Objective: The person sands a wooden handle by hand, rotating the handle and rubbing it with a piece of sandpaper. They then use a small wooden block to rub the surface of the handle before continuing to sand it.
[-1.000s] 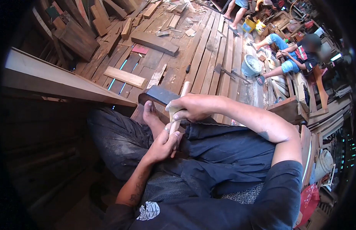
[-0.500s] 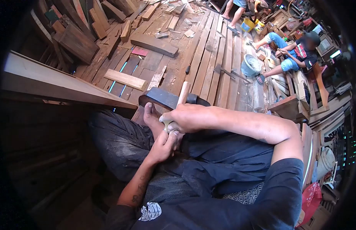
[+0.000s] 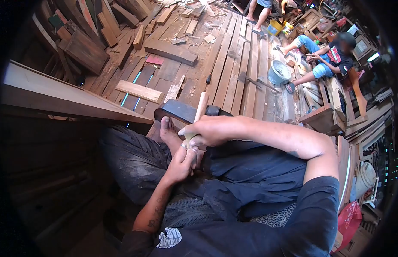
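Observation:
My right hand [image 3: 209,130] is closed around a pale round wooden handle [image 3: 202,105], which sticks up past the knuckles. Its fingertips and thumb meet those of my left hand [image 3: 181,165] over my lap. Pinched between the two hands is a small pale yellowish piece [image 3: 189,136], mostly covered by fingers; I cannot tell its kind. My left hand is closed below it, its thumb pressed up toward the right hand's fingers. Just beyond the hands lie my bare foot [image 3: 166,128] and a dark flat-topped block [image 3: 179,110].
A long board [image 3: 70,96] runs along my left. On the plank floor lie a light wood strip [image 3: 140,91], a thick timber [image 3: 171,52] and an axe-like tool [image 3: 252,80]. A bucket [image 3: 279,72] stands near a seated person [image 3: 331,55]. Another person's legs [image 3: 261,15] show farther back.
The wooden handle has shifted slightly left and my right fingers have moved over the pale piece, so less of it shows. My left hand stays close below.

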`<action>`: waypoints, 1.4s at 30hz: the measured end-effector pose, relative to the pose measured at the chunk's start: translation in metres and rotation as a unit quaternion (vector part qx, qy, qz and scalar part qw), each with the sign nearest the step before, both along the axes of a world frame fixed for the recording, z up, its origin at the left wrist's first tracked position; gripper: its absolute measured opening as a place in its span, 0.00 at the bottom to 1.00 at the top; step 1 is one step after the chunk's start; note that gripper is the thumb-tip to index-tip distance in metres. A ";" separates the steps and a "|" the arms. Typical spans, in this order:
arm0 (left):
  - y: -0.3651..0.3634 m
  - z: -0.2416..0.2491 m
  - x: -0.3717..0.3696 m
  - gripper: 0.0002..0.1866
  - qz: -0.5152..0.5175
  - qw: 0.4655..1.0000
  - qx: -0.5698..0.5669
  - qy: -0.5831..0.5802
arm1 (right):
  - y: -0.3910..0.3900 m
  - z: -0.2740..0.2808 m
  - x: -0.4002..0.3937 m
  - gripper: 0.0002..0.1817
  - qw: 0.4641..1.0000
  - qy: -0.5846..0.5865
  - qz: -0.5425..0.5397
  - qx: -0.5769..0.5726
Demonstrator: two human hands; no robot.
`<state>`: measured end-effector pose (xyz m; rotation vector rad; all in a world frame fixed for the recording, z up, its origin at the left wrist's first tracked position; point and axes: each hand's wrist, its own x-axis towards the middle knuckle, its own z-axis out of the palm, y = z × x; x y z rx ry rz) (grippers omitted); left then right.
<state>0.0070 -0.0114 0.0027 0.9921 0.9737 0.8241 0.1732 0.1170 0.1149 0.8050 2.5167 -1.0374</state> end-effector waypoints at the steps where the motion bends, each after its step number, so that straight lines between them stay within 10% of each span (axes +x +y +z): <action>1: 0.000 -0.003 -0.001 0.23 -0.009 1.000 -0.003 0.007 | 0.001 -0.001 -0.004 0.25 1.000 -0.014 0.012 0.013; 8: 0.001 0.003 0.003 0.24 0.023 1.000 0.003 -0.005 | 0.040 -0.009 0.024 0.22 0.968 0.086 -0.158 0.175; 20: 0.000 -0.008 0.001 0.25 0.014 1.000 0.000 -0.013 | 0.005 -0.013 -0.008 0.11 0.998 -0.015 -0.017 0.065; 27: 0.001 0.001 0.001 0.27 0.009 1.000 0.006 -0.021 | 0.035 -0.004 0.016 0.16 0.962 0.020 -0.169 0.212; 34: -0.001 0.001 0.004 0.27 0.011 1.000 0.005 -0.007 | -0.003 0.005 -0.008 0.13 0.991 -0.019 -0.015 0.135; 42: 0.004 -0.005 0.003 0.26 0.008 1.000 0.023 -0.019 | 0.051 -0.008 0.027 0.28 0.965 0.048 -0.132 0.220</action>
